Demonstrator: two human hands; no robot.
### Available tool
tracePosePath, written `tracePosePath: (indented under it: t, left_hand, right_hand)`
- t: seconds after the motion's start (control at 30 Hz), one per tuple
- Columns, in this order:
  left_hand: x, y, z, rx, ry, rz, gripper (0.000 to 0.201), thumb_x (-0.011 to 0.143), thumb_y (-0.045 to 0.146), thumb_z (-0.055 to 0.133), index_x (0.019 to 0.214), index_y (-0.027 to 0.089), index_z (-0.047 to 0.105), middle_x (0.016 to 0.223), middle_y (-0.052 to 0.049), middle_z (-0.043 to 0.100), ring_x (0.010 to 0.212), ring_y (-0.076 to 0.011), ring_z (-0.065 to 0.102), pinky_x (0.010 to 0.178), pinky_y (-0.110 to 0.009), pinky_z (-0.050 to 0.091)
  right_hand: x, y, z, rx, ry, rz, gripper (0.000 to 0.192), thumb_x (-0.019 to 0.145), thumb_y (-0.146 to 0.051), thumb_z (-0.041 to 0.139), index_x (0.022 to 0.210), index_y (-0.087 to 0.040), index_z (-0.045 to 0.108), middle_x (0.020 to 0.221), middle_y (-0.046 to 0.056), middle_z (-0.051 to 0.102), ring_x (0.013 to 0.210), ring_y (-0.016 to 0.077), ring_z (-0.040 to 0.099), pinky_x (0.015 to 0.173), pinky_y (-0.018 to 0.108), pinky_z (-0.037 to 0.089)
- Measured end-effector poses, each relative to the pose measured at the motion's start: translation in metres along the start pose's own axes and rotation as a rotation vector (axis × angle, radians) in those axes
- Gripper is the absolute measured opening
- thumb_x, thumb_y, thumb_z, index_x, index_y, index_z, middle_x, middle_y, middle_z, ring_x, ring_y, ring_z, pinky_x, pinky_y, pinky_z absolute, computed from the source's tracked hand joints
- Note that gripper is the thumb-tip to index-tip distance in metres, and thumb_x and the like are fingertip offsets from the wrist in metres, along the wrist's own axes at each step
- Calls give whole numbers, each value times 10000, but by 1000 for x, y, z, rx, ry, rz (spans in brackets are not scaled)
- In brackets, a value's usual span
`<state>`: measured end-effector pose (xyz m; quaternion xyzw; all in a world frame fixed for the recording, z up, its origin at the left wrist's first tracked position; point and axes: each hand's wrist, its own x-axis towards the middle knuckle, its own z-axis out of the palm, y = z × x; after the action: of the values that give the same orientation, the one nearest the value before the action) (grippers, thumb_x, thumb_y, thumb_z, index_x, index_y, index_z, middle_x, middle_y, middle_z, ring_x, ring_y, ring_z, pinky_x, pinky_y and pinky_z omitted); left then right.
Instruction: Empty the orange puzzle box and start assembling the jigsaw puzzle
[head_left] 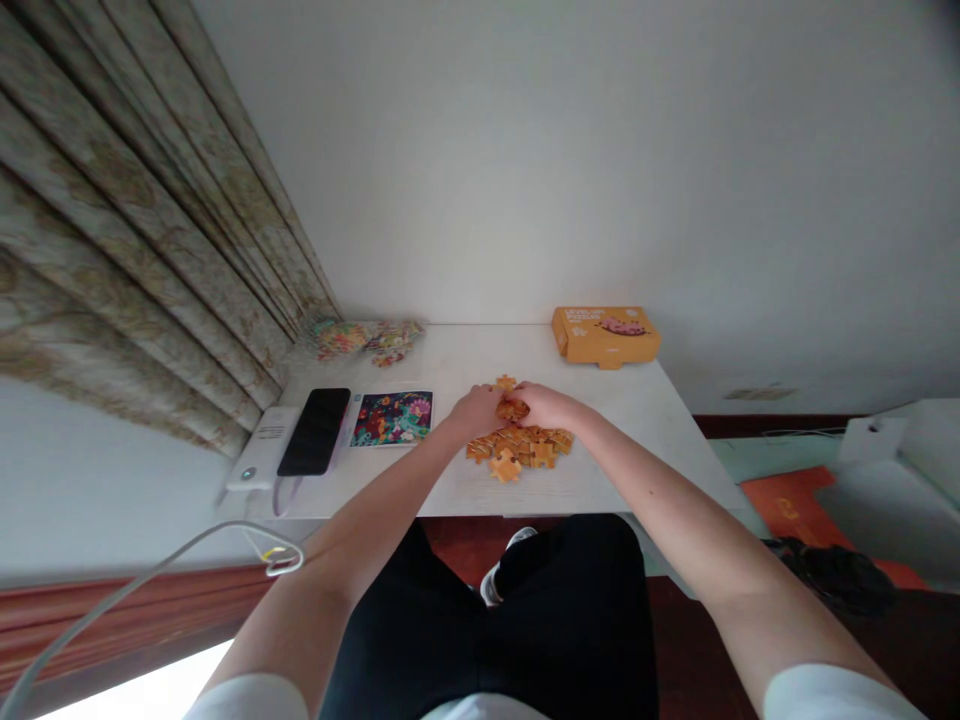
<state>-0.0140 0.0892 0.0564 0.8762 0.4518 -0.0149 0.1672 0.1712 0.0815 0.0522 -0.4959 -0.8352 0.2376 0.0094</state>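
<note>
A heap of orange-brown jigsaw puzzle pieces [529, 447] lies on the white table near its front edge. My left hand [478, 408] and my right hand [545, 402] meet at the back of this heap. Between them is a small cluster of puzzle pieces [513, 409], and the fingers of both hands curl round it from either side. Some fingertips are hidden behind the pieces. One loose piece [506, 382] lies just beyond the hands, and another piece [505, 465] sits at the heap's front.
An orange puzzle box [609, 338] stands at the back right of the table [480, 350]. To the left are a colourful picture card [391, 418], a black phone [315, 430], a white box [259, 450] and clear bags of pieces [367, 340]. Curtains hang beside the table's left edge.
</note>
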Motion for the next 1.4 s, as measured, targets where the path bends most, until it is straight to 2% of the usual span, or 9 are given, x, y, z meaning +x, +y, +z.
tracePosePath:
  t: [0.1,0.27,0.53,0.7,0.83,1.0,1.13,1.27,1.4]
  left_hand:
    - [1,4,1,56,10,-25,342,905,335,660,1218,205,705,1202,-113,745,1142,-272,697,946,-329,555]
    - [1,9,7,140,54,-16,322,958,284,573,1253,186,660,1192,-136,741,1155,-299,674,916,-375,561]
    - [8,2,17,100,143,-22,339,1027,174,483,1337,171,619,1247,-163,724,1188,-294,645,972,-379,515]
    - [12,-2,14,63,147,-56,321,1037,187,482,1299,218,665,1235,-118,743,1159,-265,663,976,-350,510]
    - [15,-3,14,66,150,-57,347,1052,199,446,1320,209,666,1200,-134,748,1117,-275,686,949,-363,525]
    - [17,-6,14,71,131,-60,358,1045,195,469,1351,222,653,1190,-126,752,1118,-256,700,942,-330,527]
    - [18,-9,13,61,117,-25,376,1049,219,467,1373,243,656,1199,-125,755,1121,-264,708,944,-339,530]
    - [22,-18,8,-71,128,7,354,1033,263,527,1350,267,682,1213,-103,764,1125,-268,713,963,-340,522]
    - [30,-33,-5,-437,148,66,376,859,242,741,1235,241,733,1082,-48,792,1004,-239,730,879,-291,533]
  right_hand:
    - [-3,-5,5,-113,45,27,341,835,-153,717,1173,-187,749,1171,120,767,1074,278,713,929,325,524]
    - [-10,-4,16,-220,135,2,242,941,-174,621,1164,-121,696,1147,175,754,1076,277,719,955,346,532]
    - [-11,7,31,-103,295,-21,489,943,-23,490,1414,-135,560,1447,191,625,1339,267,607,1150,440,455]
    - [-8,14,27,-55,270,-12,408,996,-130,524,1399,-183,563,1402,150,655,1287,250,636,1109,414,487]
    - [-1,14,22,-53,245,13,440,921,-90,610,1353,-169,582,1331,143,681,1235,245,656,1080,372,489]
    - [4,13,27,-107,260,96,499,891,-7,528,1359,-172,576,1294,138,691,1159,244,679,1013,355,501]
    - [3,17,25,-14,314,80,389,955,-45,501,1288,-193,636,1260,118,706,1143,232,683,1020,356,490]
    - [4,25,16,168,401,17,213,930,-135,633,1115,-195,720,1120,96,739,1048,229,702,965,347,507]
    - [9,33,6,448,470,43,283,850,-253,739,1124,-191,702,1036,60,759,907,215,702,854,328,530]
